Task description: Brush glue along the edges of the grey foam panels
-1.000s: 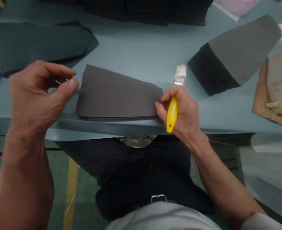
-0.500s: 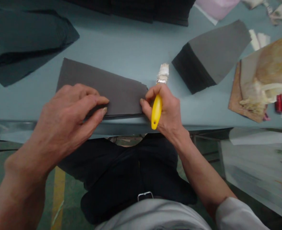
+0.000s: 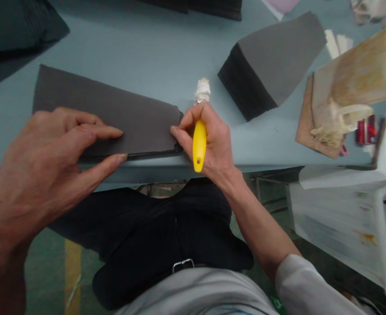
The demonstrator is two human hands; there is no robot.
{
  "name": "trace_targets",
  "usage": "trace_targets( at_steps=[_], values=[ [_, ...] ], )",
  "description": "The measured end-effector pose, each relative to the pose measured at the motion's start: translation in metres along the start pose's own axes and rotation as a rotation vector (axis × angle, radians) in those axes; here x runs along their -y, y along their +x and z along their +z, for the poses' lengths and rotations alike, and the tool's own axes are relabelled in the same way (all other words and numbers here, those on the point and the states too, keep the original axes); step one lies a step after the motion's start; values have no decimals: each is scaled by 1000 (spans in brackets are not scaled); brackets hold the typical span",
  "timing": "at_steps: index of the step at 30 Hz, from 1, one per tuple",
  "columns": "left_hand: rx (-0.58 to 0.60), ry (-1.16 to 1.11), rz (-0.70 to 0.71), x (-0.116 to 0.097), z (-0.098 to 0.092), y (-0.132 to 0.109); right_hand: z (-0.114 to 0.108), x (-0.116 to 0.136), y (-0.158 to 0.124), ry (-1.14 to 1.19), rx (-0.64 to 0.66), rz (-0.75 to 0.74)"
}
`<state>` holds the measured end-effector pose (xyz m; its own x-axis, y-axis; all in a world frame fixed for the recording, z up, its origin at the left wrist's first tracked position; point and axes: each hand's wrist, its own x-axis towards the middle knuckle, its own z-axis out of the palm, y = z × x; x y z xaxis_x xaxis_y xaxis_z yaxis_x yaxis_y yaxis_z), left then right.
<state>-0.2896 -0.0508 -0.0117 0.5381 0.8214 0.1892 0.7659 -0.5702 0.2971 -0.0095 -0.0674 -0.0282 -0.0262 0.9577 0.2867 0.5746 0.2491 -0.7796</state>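
Note:
A dark grey folded sheet or thin stack (image 3: 137, 118), tapering toward the right, lies along the table's near edge. My left hand (image 3: 58, 148) rests on its left part, index finger stretched over the top, thumb apart from it along the black front edge. A brush with a yellow handle (image 3: 198, 144) and whitish bristles pointing away from me is gripped in my right hand (image 3: 214, 140). The thumb and fingertips of that same hand touch the right end of the grey piece. What lies under my left palm is hidden.
A thick stack of grey pieces (image 3: 275, 61) stands at right. Beyond it are a stained yellowish container (image 3: 360, 70) on a brown board (image 3: 303, 118) and a red object (image 3: 365, 130). Dark material (image 3: 19, 30) lies at far left. A white frame (image 3: 337, 205) stands low right.
The whole view has shifted, so things appear farther left. My left thumb and index finger have spread apart from near touching. My right hand stays at the right end with the brush.

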Motion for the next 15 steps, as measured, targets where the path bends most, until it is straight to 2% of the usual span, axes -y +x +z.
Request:
trace_targets(
  at_steps=[9, 15],
  values=[
    [22, -23, -21, 2, -2, -3, 2, -1, -1, 5, 20, 81],
    [29, -34, -18, 2, -1, -2, 0, 0, -1, -9, 17, 69]
  ],
)
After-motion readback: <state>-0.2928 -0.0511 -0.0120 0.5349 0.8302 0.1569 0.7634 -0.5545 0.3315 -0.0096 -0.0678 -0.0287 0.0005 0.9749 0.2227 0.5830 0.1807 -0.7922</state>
